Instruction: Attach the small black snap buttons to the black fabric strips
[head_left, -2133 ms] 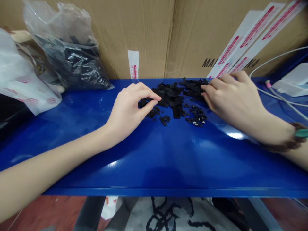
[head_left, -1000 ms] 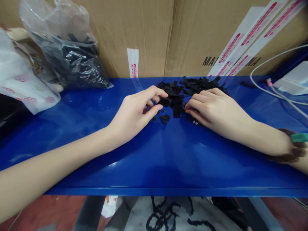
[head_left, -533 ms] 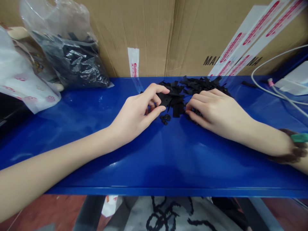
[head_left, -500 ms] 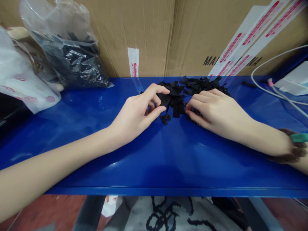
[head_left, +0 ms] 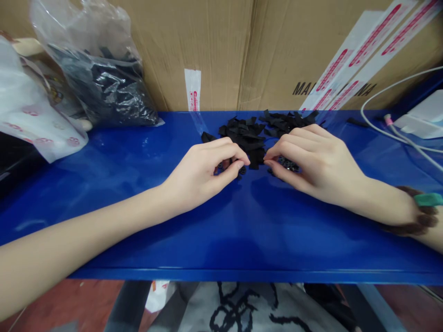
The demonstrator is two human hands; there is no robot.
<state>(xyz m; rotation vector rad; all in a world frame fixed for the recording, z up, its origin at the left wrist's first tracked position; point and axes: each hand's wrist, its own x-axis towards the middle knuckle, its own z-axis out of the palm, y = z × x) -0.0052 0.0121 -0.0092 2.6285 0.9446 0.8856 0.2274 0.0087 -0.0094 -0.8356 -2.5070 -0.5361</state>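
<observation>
My left hand (head_left: 202, 170) is closed in a pinch, thumb and index finger nearly meeting above small black ring-like parts (head_left: 242, 171). Facing it, my right hand (head_left: 311, 157) also pinches, close to the left fingertips, and its palm partly covers more small dark, shiny parts (head_left: 289, 163). Whatever lies between either pair of fingertips is too small to make out. Just behind the hands spreads a heap of flat black strips (head_left: 244, 131), and a second heap of black strips (head_left: 284, 121) sits to its right, partly hidden by my right hand.
The blue tabletop (head_left: 221, 230) ends against a cardboard box (head_left: 214, 41) at the back. A clear bag of black pieces (head_left: 117, 87) and a white printed bag (head_left: 41, 120) stand on the left. White cables (head_left: 367, 117) and a white object (head_left: 424, 115) are at right.
My left hand has moved slightly right and nearer to me, its finger and thumb closing from an apart position. The right hand has shifted a little nearer, its fingertips closer to the left's.
</observation>
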